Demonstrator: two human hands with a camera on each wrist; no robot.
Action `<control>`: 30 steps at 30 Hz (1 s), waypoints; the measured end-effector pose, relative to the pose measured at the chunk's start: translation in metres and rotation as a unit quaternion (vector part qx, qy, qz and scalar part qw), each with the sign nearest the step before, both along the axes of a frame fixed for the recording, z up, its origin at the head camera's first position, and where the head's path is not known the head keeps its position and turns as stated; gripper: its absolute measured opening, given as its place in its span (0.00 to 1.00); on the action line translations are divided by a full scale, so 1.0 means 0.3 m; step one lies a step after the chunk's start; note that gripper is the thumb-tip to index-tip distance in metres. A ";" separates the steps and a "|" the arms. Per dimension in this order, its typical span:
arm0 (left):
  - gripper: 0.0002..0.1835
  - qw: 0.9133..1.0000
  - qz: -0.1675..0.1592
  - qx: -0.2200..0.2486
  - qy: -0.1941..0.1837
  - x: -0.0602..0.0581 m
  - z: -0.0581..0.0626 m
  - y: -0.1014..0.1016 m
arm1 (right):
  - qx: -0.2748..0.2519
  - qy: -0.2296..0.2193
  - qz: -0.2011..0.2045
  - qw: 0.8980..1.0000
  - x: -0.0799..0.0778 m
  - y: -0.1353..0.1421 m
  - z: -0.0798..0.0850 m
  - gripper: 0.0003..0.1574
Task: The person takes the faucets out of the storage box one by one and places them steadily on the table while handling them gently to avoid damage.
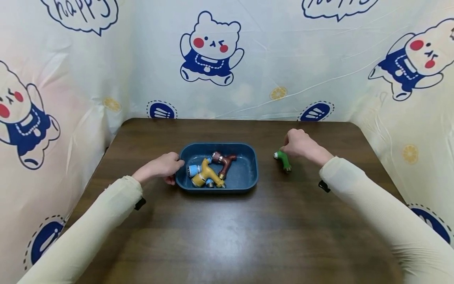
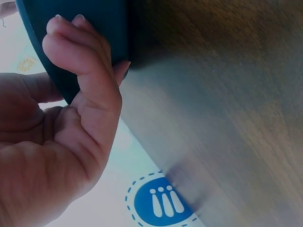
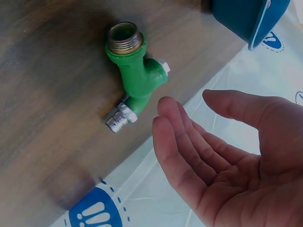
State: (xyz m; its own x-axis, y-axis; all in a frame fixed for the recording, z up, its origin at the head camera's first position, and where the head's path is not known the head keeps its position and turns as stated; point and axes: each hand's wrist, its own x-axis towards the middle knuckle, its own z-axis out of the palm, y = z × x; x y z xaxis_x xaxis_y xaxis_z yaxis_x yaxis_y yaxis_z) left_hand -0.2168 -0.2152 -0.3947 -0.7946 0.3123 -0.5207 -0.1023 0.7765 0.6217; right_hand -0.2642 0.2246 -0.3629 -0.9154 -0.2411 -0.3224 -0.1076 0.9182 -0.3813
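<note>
A blue plastic bin (image 1: 244,169) stands left of the table's middle. My left hand (image 1: 159,166) grips its left end; in the left wrist view its fingers (image 2: 71,52) are bent against the dark wall. In the bin lie a yellow tap (image 1: 210,172) with light-blue fittings and a dark-red tap (image 1: 225,162). To the right, a green tap (image 1: 284,158) lies on the table, its threaded opening and metal ends plain in the right wrist view. My right hand (image 1: 301,145) hovers beside this tap, thumb and gently bent fingers apart, holding nothing.
The brown wooden table (image 1: 220,228) spreads around the bin. Patterned cloth (image 1: 269,51) with cartoon bears hangs behind and on both sides of the table. The bin's corner (image 3: 239,19) appears at the top right of the right wrist view.
</note>
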 end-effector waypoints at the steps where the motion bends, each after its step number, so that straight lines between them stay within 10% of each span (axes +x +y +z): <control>1: 0.16 1.000 0.001 -0.001 -0.001 0.000 -0.001 0.001 | 0.001 0.000 0.001 1.000 0.002 -0.001 0.002 0.16; 22: 0.15 1.000 -0.012 -0.018 -0.011 -0.019 0.003 -0.011 | 0.006 0.040 0.025 0.999 0.033 -0.063 0.059 0.15; 30: 0.15 1.000 -0.027 -0.010 -0.008 -0.093 -0.108 -0.070 | 0.007 0.054 0.036 0.998 0.041 -0.086 0.079 0.13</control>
State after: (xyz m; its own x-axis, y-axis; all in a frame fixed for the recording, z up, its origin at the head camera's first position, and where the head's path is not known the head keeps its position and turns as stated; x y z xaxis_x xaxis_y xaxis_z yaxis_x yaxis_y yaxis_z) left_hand -0.2447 -0.2362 -0.4272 -0.7689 0.3437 -0.5392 -0.0699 0.7930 0.6052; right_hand -0.2518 0.1987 -0.3393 -0.9254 -0.3034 -0.2273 -0.2124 0.9116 -0.3520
